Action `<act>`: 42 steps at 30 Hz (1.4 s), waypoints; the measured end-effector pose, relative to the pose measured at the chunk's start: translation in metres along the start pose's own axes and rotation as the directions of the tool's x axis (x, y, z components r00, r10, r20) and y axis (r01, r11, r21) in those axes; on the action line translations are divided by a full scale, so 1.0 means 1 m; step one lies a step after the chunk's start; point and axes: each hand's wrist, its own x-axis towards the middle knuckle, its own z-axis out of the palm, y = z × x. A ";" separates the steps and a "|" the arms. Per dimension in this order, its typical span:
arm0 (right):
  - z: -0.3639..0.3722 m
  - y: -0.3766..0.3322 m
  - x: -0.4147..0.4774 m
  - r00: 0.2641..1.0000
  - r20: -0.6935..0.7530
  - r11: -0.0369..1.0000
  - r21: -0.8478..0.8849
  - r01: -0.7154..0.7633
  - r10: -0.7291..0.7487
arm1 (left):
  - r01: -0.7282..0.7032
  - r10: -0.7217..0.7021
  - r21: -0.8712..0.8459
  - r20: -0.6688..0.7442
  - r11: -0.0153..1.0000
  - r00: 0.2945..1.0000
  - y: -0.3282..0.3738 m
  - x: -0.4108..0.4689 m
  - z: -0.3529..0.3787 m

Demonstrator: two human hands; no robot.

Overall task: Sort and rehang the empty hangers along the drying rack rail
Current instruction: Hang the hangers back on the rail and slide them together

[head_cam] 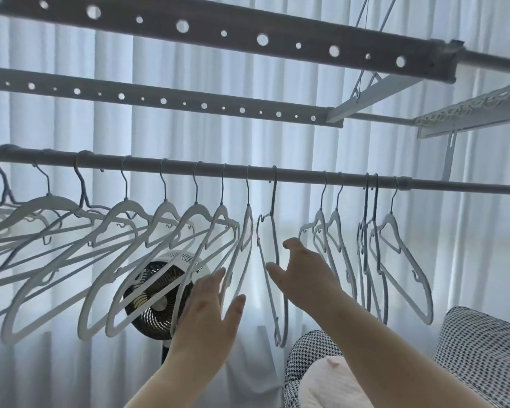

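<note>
A grey round rail (295, 174) runs across the view with several empty pale hangers hooked on it. Most hang spread out on the left (124, 228); a tighter group hangs on the right (395, 245). One thin hanger (273, 231) hangs edge-on near the middle. My left hand (209, 307) is raised with straight, spread fingers beside the hanger (245, 260) left of it. My right hand (302, 269) is open too, fingers and thumb spread next to the thin hanger's lower bar. Neither hand grips anything.
Two perforated rack beams (248, 39) cross overhead, with a white bracket frame (468, 113) at the upper right. A round fan (162, 293) stands behind the hangers. Patterned cushions (483, 357) lie at the lower right. White curtains (189, 136) fill the background.
</note>
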 end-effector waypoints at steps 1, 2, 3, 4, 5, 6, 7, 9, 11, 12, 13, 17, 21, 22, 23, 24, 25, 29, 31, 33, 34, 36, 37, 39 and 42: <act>-0.003 0.001 -0.002 0.999 -0.039 0.999 -0.030 0.027 -0.028 | -0.019 0.021 0.038 -0.042 0.999 0.999 0.002 -0.001 -0.001; -0.007 0.004 -0.005 0.994 -0.089 0.996 -0.065 0.056 -0.062 | -0.049 0.056 0.065 -0.101 0.997 0.993 0.004 -0.001 -0.001; -0.010 0.009 -0.006 0.984 -0.149 0.992 -0.093 0.086 -0.099 | -0.097 0.108 0.070 -0.165 0.993 0.980 0.007 -0.001 0.000; -0.014 0.015 -0.007 0.968 -0.212 0.987 -0.112 0.113 -0.135 | -0.161 0.167 0.046 -0.221 0.986 0.961 0.012 -0.003 0.001; -0.017 0.023 -0.008 0.949 -0.268 0.983 -0.123 0.135 -0.164 | -0.229 0.223 0.007 -0.259 0.973 0.940 0.019 -0.004 0.002; -0.020 0.033 -0.008 0.933 -0.310 0.981 -0.129 0.147 -0.181 | -0.280 0.261 -0.029 -0.285 0.959 0.922 0.027 -0.005 0.005; -0.023 0.043 -0.007 0.925 -0.334 0.980 -0.131 0.146 -0.183 | -0.321 0.298 -0.031 -0.296 0.947 0.908 0.035 -0.007 0.009; -0.027 0.062 -0.005 0.930 -0.337 0.987 -0.113 0.110 -0.143 | -0.426 0.424 0.068 -0.323 0.902 0.846 0.050 -0.012 0.021; -0.029 0.079 -0.003 0.944 -0.317 0.996 -0.050 0.077 -0.089 | -0.501 0.510 0.120 -0.341 0.857 0.790 0.064 -0.018 0.034; -0.030 0.087 -0.001 0.953 -0.296 0.998 -0.011 0.066 -0.067 | -0.494 0.487 0.063 -0.319 0.867 0.813 0.072 -0.020 0.039; -0.030 0.093 0.000 0.961 -0.272 0.998 0.028 0.059 -0.050 | -0.456 0.428 -0.039 -0.283 0.889 0.858 0.079 -0.020 0.045; -0.031 0.111 0.002 0.978 -0.209 0.982 0.176 0.067 -0.029 | -0.150 0.140 -0.234 -0.060 0.961 0.988 0.084 -0.010 0.082; -0.035 0.129 0.005 0.985 -0.168 0.972 0.225 0.074 -0.036 | 0.049 -0.012 -0.397 0.095 0.916 0.995 0.087 -0.006 0.110; -0.036 0.133 0.007 0.987 -0.160 0.965 0.253 0.063 -0.022 | 0.065 -0.015 -0.435 0.116 0.898 0.993 0.090 -0.007 0.116; -0.038 0.136 0.008 0.988 -0.152 0.960 0.274 0.052 -0.010 | 0.081 -0.021 -0.467 0.134 0.880 0.991 0.093 -0.008 0.121; -0.039 0.140 0.010 0.990 -0.141 0.959 0.282 0.043 -0.003 | 0.094 -0.025 -0.486 0.147 0.869 0.989 0.095 -0.008 0.125; -0.040 0.142 0.011 0.992 -0.126 0.959 0.280 0.034 0.002 | 0.104 -0.029 -0.495 0.157 0.863 0.987 0.098 -0.008 0.129; -0.041 0.151 0.016 0.998 -0.068 0.949 0.315 0.007 0.015 | 0.090 -0.019 -0.460 0.157 0.884 0.987 0.104 -0.012 0.138; -0.040 0.153 0.018 0.998 -0.060 0.945 0.328 0.005 0.016 | 0.069 -0.014 -0.420 0.132 0.905 0.991 0.104 -0.013 0.139; -0.040 0.154 0.019 0.998 -0.067 0.951 0.309 0.008 0.013 | 0.048 -0.004 -0.378 0.115 0.924 0.993 0.104 -0.014 0.139; -0.039 0.154 0.020 0.997 -0.071 0.952 0.305 0.010 0.012 | 0.045 0.001 -0.376 0.121 0.926 0.993 0.104 -0.014 0.139; -0.039 0.153 0.020 0.997 -0.077 0.952 0.306 0.009 0.015 | 0.047 0.012 -0.388 0.148 0.920 0.989 0.103 -0.014 0.138; -0.039 0.153 0.020 0.996 -0.082 0.954 0.300 0.005 0.020 | 0.054 0.013 -0.393 0.166 0.918 0.986 0.103 -0.014 0.137; -0.039 0.152 0.021 0.994 -0.104 0.965 0.263 -0.004 0.033 | 0.073 0.002 -0.402 0.182 0.913 0.983 0.101 -0.011 0.132; -0.041 0.151 0.024 0.993 -0.113 0.985 0.171 -0.015 0.035 | 0.056 0.010 -0.388 0.167 0.920 0.986 0.092 -0.008 0.122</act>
